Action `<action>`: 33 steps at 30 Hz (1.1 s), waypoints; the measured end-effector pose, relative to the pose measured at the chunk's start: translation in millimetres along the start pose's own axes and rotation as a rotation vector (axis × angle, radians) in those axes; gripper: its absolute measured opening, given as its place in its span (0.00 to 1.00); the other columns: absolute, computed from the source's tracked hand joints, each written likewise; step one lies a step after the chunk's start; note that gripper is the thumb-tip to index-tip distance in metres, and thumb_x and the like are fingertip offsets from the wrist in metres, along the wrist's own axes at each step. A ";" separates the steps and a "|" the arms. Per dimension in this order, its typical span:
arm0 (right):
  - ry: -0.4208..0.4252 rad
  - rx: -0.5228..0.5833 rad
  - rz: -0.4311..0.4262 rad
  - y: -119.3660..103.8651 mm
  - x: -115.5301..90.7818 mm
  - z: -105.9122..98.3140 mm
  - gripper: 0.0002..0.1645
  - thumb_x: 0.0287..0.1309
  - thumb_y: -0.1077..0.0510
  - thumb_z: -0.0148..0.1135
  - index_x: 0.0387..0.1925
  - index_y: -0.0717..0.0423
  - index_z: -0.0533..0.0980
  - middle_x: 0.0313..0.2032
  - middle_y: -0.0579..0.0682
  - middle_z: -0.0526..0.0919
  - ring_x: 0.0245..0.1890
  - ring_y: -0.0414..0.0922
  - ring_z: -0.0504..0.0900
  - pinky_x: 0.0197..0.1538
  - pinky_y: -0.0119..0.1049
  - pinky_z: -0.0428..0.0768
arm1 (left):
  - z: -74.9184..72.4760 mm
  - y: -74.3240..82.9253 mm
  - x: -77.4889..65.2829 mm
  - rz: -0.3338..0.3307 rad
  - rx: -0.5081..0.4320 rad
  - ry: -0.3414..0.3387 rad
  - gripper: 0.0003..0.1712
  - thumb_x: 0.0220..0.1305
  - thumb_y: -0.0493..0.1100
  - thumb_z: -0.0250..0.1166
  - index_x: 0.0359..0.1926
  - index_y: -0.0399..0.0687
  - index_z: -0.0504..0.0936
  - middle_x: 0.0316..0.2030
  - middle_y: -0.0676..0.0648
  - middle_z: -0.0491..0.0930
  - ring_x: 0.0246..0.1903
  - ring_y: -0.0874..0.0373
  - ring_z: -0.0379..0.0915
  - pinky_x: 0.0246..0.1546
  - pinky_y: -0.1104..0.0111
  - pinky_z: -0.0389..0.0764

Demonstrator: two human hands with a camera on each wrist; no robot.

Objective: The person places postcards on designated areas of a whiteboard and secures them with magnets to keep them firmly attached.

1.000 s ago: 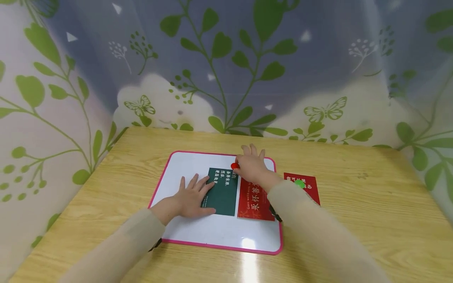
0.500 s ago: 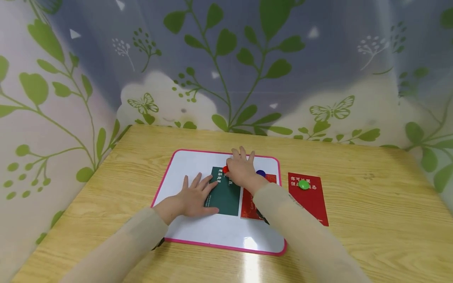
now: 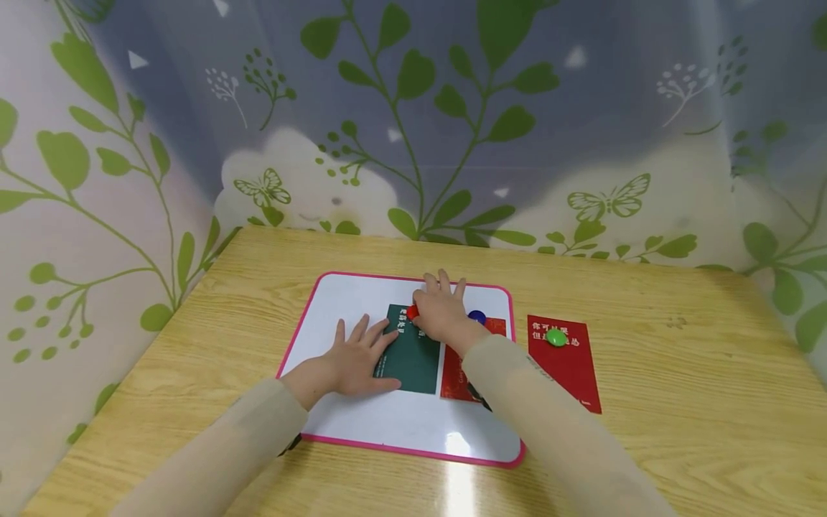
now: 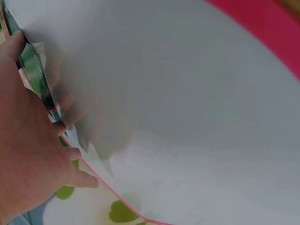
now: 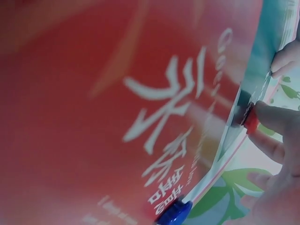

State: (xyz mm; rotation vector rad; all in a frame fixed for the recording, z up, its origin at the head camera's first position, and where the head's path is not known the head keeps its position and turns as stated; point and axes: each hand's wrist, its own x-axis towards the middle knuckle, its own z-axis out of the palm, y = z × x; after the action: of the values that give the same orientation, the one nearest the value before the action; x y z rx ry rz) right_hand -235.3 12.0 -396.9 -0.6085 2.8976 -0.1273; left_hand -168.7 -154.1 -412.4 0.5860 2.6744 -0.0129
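Note:
A dark green card (image 3: 413,366) with white characters lies on a pink-edged whiteboard (image 3: 349,287). Spread flat over the card's left side, my left hand (image 3: 355,362) holds nothing; its thumb and fingertips rest on the card. My right hand (image 3: 441,310) pinches a round red magnet (image 3: 412,312) at the card's top edge, between thumb and forefinger, other fingers stretched out. In the right wrist view the red magnet (image 5: 251,121) meets the green card's edge. Beside it lies a red card (image 3: 455,377) with a blue magnet (image 3: 477,317) at its top; my right forearm covers part of this card.
Right of the board, another red card (image 3: 568,366) lies on the wooden table (image 3: 678,373) with a green magnet (image 3: 555,337) on it. A wall covering printed with leaves (image 3: 413,143) rises behind the table.
My right hand has moved left with the red magnet to the middle of the green card's top, uncovering the blue magnet. My left hand stays on the card. The head view has shifted slightly.

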 end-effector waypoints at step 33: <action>0.035 0.177 0.043 96.4 -56.6 -26.0 0.36 0.60 0.44 0.58 0.63 0.60 0.65 0.67 0.64 0.59 0.68 0.64 0.51 0.66 0.67 0.48 | -0.3 -22.7 -11.8 0.049 -0.133 0.224 0.49 0.60 0.67 0.55 0.72 0.43 0.51 0.72 0.38 0.47 0.71 0.35 0.36 0.63 0.33 0.38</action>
State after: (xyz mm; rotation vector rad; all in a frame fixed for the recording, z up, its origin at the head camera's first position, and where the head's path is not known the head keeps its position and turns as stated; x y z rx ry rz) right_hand -227.0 124.2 -374.1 -0.5173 2.8894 -0.3876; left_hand -168.1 -179.5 -409.3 0.6434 2.8463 0.2575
